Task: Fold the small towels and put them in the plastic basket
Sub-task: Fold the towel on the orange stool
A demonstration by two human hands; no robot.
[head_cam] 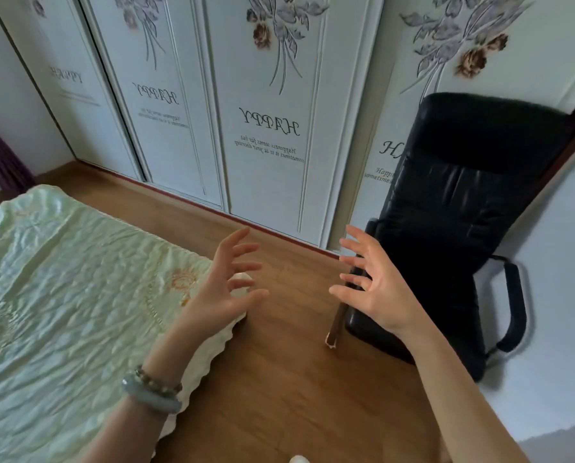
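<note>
My left hand point(225, 289) is raised in the air over the corner of a bed, palm turned inward, fingers spread and holding nothing. Facing it, my right hand point(373, 285) hovers in front of a black chair, fingers also spread and empty. No small towel and no plastic basket show in this view.
A bed with a pale green crinkled cover point(62, 295) fills the left. A black office chair point(456, 208) stands at the right against white wardrobe doors point(262, 128). A thin wooden stick point(336, 325) leans by the chair. Wooden floor point(279, 379) lies between bed and chair.
</note>
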